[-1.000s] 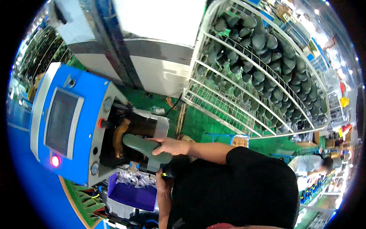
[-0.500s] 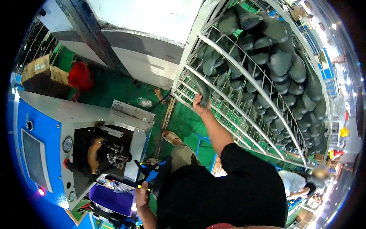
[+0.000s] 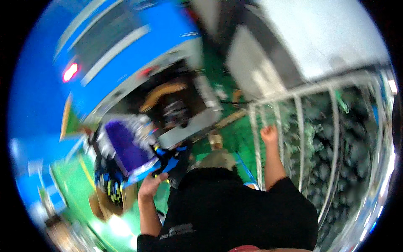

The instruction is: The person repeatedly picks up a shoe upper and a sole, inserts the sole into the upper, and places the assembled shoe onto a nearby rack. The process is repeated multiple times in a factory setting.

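Observation:
The picture is smeared by motion. My left hand point(image 3: 150, 184) is low at the left, its fingers curled on a blue and black tool point(image 3: 168, 164) beside a purple bin point(image 3: 124, 150). My right hand point(image 3: 268, 134) is raised against the bars of a white wire rack point(image 3: 299, 126) and looks like a fist. Whether it holds anything is too blurred to tell. Several dark green rounded pieces point(image 3: 352, 147) fill the rack behind the bars. My black-sleeved torso fills the lower middle.
A blue machine point(image 3: 126, 54) with a red lamp point(image 3: 69, 72) and a dark open chamber point(image 3: 172, 105) stands at the upper left. A grey-white cabinet point(image 3: 310, 38) is at the upper right. Green floor point(image 3: 235, 134) shows between them.
The view has swung, so the machine is now at the top and the rack at the right. My right hand has drawn back from high on the rack to nearer my body.

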`<state>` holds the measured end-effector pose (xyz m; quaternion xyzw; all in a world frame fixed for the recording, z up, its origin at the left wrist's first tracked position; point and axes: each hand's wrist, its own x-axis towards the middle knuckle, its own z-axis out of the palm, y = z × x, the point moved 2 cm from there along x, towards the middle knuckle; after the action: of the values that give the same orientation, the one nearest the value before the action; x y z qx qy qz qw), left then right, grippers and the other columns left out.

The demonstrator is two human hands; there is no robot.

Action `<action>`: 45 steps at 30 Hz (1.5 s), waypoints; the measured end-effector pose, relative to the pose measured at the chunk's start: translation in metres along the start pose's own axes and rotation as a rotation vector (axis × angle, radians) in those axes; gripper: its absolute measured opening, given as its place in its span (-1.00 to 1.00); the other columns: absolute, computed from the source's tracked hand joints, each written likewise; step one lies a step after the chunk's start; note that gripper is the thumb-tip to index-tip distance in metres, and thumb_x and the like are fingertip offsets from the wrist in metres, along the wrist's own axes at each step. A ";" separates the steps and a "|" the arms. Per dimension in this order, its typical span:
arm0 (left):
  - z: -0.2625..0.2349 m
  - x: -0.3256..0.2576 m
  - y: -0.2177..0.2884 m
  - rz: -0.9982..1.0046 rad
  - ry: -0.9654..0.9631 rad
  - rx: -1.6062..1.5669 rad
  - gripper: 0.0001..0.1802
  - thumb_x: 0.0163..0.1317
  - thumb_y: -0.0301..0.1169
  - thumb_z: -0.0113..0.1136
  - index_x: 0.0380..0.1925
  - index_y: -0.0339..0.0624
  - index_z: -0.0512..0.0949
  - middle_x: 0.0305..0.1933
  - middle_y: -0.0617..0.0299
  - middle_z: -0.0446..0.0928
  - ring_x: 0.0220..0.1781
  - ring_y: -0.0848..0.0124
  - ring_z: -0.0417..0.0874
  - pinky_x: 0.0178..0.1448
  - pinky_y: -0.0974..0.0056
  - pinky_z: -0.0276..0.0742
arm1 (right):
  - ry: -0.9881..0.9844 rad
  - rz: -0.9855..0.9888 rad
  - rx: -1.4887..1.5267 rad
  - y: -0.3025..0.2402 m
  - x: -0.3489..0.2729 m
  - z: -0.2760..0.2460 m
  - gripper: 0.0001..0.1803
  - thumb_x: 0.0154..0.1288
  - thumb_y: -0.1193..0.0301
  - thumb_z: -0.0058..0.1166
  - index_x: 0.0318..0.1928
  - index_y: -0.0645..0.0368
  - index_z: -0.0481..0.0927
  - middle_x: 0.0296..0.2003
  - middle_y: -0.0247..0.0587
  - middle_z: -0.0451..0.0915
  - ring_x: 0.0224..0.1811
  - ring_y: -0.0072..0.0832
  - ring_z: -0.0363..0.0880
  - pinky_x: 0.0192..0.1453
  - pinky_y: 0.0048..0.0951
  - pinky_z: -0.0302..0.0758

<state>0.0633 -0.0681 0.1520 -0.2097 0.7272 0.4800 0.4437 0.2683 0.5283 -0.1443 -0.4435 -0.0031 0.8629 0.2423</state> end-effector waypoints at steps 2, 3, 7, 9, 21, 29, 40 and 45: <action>-0.067 -0.027 -0.030 -0.003 0.071 -0.126 -0.02 -0.07 -0.13 0.66 0.31 -0.39 0.43 0.07 0.13 0.61 0.05 0.31 0.62 0.18 0.18 0.55 | 0.158 0.145 -0.157 0.061 -0.017 -0.011 -0.50 0.59 0.02 -0.08 -0.47 0.06 0.48 -0.59 -0.24 0.45 -0.55 -0.36 0.36 -0.41 -0.26 0.38; -0.101 -0.040 -0.054 0.022 0.111 -0.231 -0.03 -0.10 -0.14 0.68 0.29 -0.37 0.45 0.06 0.15 0.62 0.03 0.31 0.64 0.16 0.18 0.56 | 0.145 0.248 -0.353 0.094 -0.039 -0.011 -0.56 0.59 0.12 -0.06 -0.46 0.07 0.48 -0.55 -0.22 0.48 -0.52 -0.34 0.38 -0.39 -0.26 0.39; -0.184 -0.085 -0.138 0.439 0.275 -0.885 -0.25 -0.09 -0.24 0.66 0.14 -0.20 0.58 0.07 0.20 0.64 0.12 0.26 0.67 0.24 0.13 0.58 | 0.215 0.450 -0.628 0.187 -0.077 -0.030 -0.68 0.56 0.20 0.02 -0.35 0.11 0.51 -0.48 -0.24 0.54 -0.40 -0.31 0.50 -0.35 -0.24 0.43; -0.230 -0.060 -0.181 0.482 0.364 -0.523 -0.35 0.01 -0.19 0.58 0.07 -0.30 0.63 0.22 0.03 0.62 0.30 0.15 0.60 0.38 0.09 0.48 | 0.123 0.520 -0.814 0.232 -0.073 -0.009 -0.74 0.52 0.23 0.07 -0.29 0.12 0.53 -0.44 -0.24 0.57 -0.35 -0.29 0.56 -0.29 -0.22 0.49; -0.253 0.080 -0.225 0.241 0.979 0.599 -0.57 0.01 0.01 0.50 -0.20 0.03 0.77 -0.06 0.00 0.61 0.20 -0.02 0.54 0.31 -0.10 0.44 | -0.228 0.313 -1.434 0.328 -0.154 0.166 -0.76 0.46 0.28 0.19 -0.09 0.19 0.55 -0.29 -0.19 0.65 -0.26 -0.26 0.68 -0.17 -0.26 0.63; -0.160 -0.082 -0.361 0.113 0.983 0.271 -0.50 0.01 0.03 0.47 -0.24 -0.16 0.75 -0.12 0.00 0.62 0.11 0.01 0.59 0.22 -0.01 0.55 | -0.268 0.431 -1.811 0.369 -0.165 0.175 -0.69 0.52 0.28 0.13 0.09 0.22 0.50 -0.29 -0.14 0.63 -0.30 -0.31 0.66 -0.22 -0.29 0.62; 0.059 -0.446 -0.581 -1.018 1.594 0.067 -0.45 -0.02 -0.07 0.55 -0.09 -0.19 0.70 0.09 -0.01 0.65 0.15 0.03 0.64 0.27 0.04 0.56 | -0.582 0.557 -2.213 0.418 -0.146 0.219 -0.62 0.56 0.30 0.08 0.20 0.31 0.51 -0.30 -0.13 0.65 -0.42 -0.46 0.65 -0.43 -0.52 0.58; 0.024 -0.460 -0.603 -1.984 1.699 -0.467 -0.46 0.33 -0.12 0.14 0.18 -0.24 0.55 0.25 -0.16 0.57 0.27 0.02 0.63 0.31 -0.05 0.54 | -0.925 0.551 -2.182 0.453 -0.208 0.237 -0.65 0.58 0.33 0.07 0.20 0.31 0.55 -0.24 -0.20 0.66 -0.29 -0.48 0.68 -0.26 -0.49 0.59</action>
<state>0.7530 -0.3747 0.2293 -0.9522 0.2172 -0.2122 -0.0322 0.0005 0.0903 0.0586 -0.0508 -0.7190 0.5063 -0.4734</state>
